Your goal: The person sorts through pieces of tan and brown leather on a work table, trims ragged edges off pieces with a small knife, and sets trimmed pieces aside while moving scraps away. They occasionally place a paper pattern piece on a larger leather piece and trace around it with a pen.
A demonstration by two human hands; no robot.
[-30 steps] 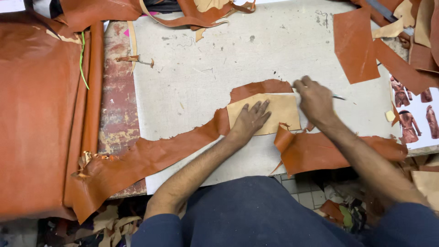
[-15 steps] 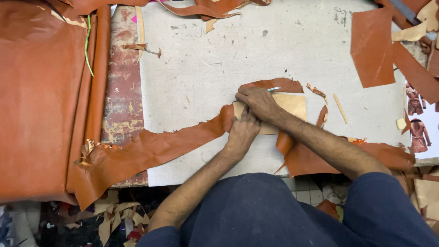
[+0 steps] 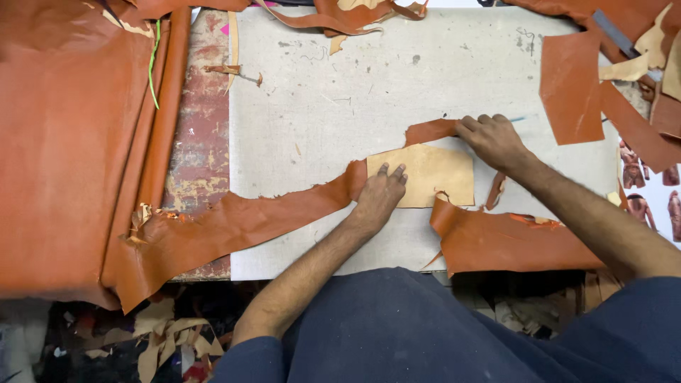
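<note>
A tan cardboard pattern lies flat on a long strip of orange-brown leather near the middle of the pale grey table. The left hand rests palm down on the pattern's left edge, its fingers stretched out and slightly spread, pressing the card onto the leather rather than gripping anything. The right hand sits at the pattern's far right corner, its fingers curled together around a thin tool whose light tip pokes out to the right; how tightly they clamp it cannot be told. The leather shows as a curved band just beyond the pattern's far edge and as a broad flap near the body, to the right. Well apart, a squarish leather piece lies on the far right of the table, and a large leather roll fills the left side.
</note>
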